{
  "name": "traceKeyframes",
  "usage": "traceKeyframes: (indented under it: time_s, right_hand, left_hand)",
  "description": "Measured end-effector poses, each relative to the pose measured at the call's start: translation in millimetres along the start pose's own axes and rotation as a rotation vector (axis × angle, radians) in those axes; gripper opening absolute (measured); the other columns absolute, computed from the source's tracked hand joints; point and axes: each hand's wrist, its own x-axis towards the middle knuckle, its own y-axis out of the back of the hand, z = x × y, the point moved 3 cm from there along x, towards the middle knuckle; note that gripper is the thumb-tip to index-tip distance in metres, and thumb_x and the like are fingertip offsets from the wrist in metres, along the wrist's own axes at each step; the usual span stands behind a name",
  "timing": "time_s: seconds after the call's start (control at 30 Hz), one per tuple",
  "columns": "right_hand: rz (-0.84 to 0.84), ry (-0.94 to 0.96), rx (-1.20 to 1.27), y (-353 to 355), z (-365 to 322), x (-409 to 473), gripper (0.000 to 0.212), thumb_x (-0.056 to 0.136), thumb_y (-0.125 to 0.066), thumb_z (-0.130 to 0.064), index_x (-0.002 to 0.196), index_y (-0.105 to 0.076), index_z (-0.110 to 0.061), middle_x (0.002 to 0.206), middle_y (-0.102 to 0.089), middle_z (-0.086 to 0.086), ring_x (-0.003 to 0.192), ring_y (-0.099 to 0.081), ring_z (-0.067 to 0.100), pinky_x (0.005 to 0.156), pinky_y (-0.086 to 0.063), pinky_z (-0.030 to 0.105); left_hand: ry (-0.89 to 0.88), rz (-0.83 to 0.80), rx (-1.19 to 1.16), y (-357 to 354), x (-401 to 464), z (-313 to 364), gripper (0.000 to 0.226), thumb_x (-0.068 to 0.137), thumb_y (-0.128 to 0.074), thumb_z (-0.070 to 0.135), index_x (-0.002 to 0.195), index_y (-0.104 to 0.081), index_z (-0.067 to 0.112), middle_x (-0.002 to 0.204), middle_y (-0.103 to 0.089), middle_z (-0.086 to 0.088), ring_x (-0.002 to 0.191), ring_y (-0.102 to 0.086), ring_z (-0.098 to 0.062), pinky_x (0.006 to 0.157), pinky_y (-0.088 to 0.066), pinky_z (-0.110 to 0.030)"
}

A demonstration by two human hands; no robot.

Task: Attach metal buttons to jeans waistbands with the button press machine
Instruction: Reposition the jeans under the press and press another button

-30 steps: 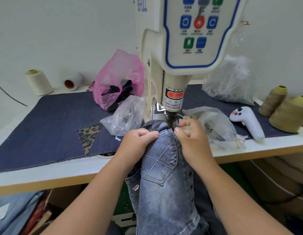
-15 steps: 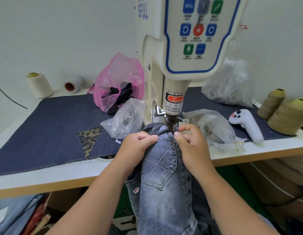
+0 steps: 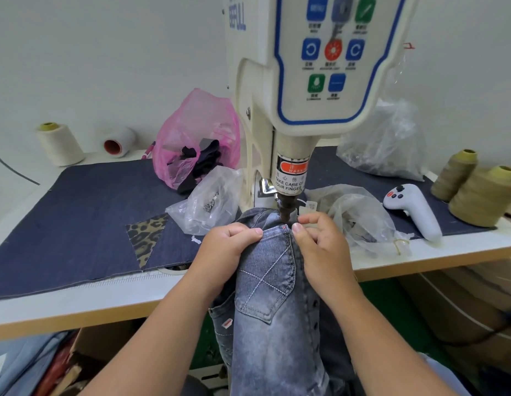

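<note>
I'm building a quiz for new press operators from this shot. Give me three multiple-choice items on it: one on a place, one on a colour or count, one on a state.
1. Where does the white handheld controller lie?
A. on the dark cloth, right of the machine
B. inside the pink bag
C. on the floor

2. How many olive thread cones stand at the right edge of the table?
A. one
B. two
C. four

3. What are both hands doing with the jeans?
A. resting flat beside them
B. gripping the fabric on either side of the punch
C. folding them on the table

Answers:
1 A: it lies on the cloth mat beside the clear bags.
2 B: one olive cone and a larger one stand side by side.
3 B: the left hand and right hand curl on the denim under the press head.
</note>
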Motion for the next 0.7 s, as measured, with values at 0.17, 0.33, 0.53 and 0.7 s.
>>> traceKeyframes:
  time_s: [0.17,0.33,0.53,0.7]
  right_hand:
    - [0.019,0.030,-0.026,-1.5,0.3,-0.1,0.014,0.098,-0.058,-0.023,0.091,-0.055,-0.034,0.081,-0.073,-0.013,0.078,-0.066,0.001,0.080,-0.051,0.030]
    - [0.019,0.023,-0.033,-2.6,0.9,0.6,0.007,0.098,-0.057,-0.025,0.095,-0.058,-0.032,0.081,-0.072,-0.014,0.080,-0.066,0.000,0.082,-0.054,0.032]
    - [0.029,0.025,-0.024,-4.8,2.0,0.6,0.004,0.097,-0.058,-0.025,0.098,-0.061,-0.028,0.080,-0.073,-0.012,0.079,-0.067,0.002,0.082,-0.054,0.035]
    - [0.023,0.015,-0.008,-4.6,4.2,0.9,0.008,0.098,-0.058,-0.025,0.095,-0.059,-0.032,0.082,-0.072,-0.019,0.079,-0.067,-0.002,0.077,-0.051,0.026]
  left_hand:
    - [0.003,0.006,-0.044,0.6,2.3,-1.6,0.038,0.071,-0.069,0.041,0.066,-0.063,0.004,0.068,-0.059,-0.002,0.069,-0.054,-0.017,0.072,-0.041,-0.033]
    - [0.022,-0.006,-0.070,0.4,1.5,-0.9,0.030,0.071,-0.069,0.040,0.064,-0.064,0.011,0.068,-0.061,-0.003,0.068,-0.056,-0.016,0.070,-0.042,-0.031]
    - [0.027,-0.017,-0.102,1.4,0.6,-0.2,0.042,0.072,-0.069,0.040,0.073,-0.063,-0.002,0.074,-0.062,-0.008,0.073,-0.057,-0.019,0.073,-0.042,-0.033]
    - [0.027,-0.026,-0.115,1.4,1.0,-2.9,0.033,0.073,-0.069,0.039,0.074,-0.066,0.006,0.074,-0.060,-0.009,0.073,-0.055,-0.019,0.074,-0.040,-0.033]
